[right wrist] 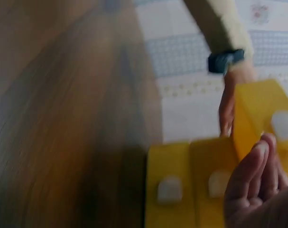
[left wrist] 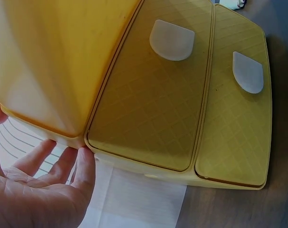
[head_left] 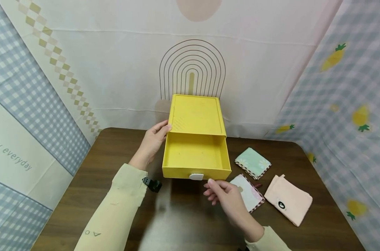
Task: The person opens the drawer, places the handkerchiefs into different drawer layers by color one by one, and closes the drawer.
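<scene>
A yellow drawer cabinet stands against the back cloth, its top drawer pulled out and its bare yellow floor showing. Two lower drawers are closed in the left wrist view, each with a white tab handle. My left hand holds the cabinet's left side near the upper front corner, thumb by the top edge and fingertips along the side. Just below and right of the top drawer's white handle, my right hand has loosely bent fingers with nothing in them.
Right of the cabinet, folded cloths lie on the dark wooden table: a green one, a white one with a checked edge and a pink one. Patterned cloth walls enclose the table's back and sides.
</scene>
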`<state>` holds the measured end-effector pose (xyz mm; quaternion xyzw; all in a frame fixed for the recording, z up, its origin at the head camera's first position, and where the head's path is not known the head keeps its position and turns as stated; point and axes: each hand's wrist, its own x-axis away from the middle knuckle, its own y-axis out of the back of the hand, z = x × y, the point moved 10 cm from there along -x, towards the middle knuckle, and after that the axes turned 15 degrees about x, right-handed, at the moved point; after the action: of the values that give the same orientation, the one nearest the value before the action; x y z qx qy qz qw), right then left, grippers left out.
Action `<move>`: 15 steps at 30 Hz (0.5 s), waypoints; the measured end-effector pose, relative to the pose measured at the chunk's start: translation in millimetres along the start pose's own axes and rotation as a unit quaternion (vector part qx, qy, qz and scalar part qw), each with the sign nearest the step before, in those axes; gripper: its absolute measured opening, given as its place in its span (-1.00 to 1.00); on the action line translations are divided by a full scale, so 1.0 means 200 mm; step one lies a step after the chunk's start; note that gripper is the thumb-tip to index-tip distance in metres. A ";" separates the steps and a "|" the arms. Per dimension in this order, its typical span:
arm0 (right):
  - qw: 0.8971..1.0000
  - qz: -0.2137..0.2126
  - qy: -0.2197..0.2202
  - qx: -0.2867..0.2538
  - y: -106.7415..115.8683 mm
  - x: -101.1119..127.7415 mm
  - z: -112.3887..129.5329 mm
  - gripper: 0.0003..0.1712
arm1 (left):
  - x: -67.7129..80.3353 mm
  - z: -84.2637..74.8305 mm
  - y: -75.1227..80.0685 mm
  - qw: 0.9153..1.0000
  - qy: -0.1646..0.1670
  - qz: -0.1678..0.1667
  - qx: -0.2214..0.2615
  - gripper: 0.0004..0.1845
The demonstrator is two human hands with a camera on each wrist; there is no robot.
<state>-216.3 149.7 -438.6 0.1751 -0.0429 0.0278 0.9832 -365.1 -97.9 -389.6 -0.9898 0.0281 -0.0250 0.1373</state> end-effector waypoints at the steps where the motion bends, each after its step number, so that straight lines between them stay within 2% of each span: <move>1: 1.000 -0.001 0.018 0.018 0.03 0.00 -0.01 -0.59 | 0.00 0.00 0.00 1.000 0.000 -0.001 0.000 -0.37; 5: 0.992 -0.008 0.075 0.101 0.16 -0.02 -0.07 -0.68 | 0.00 0.00 0.00 1.000 -0.001 0.000 -0.002 -0.37; 8: 0.981 -0.025 0.083 0.173 0.28 -0.05 -0.14 -0.75 | 0.00 0.00 0.00 1.000 -0.001 -0.001 -0.005 -0.38; 11: 0.963 -0.055 0.086 0.251 0.39 -0.09 -0.20 -0.74 | 0.00 0.01 0.00 1.000 -0.002 -0.001 -0.006 -0.37; 15: 0.934 -0.087 0.091 0.335 0.52 -0.14 -0.26 -0.55 | 0.00 0.01 0.00 1.000 -0.005 0.000 -0.003 -0.36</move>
<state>-246.9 263.6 -455.2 0.4943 0.0738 -0.0291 0.8656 -365.6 -98.4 -391.3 -0.9903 0.0277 -0.0194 0.1348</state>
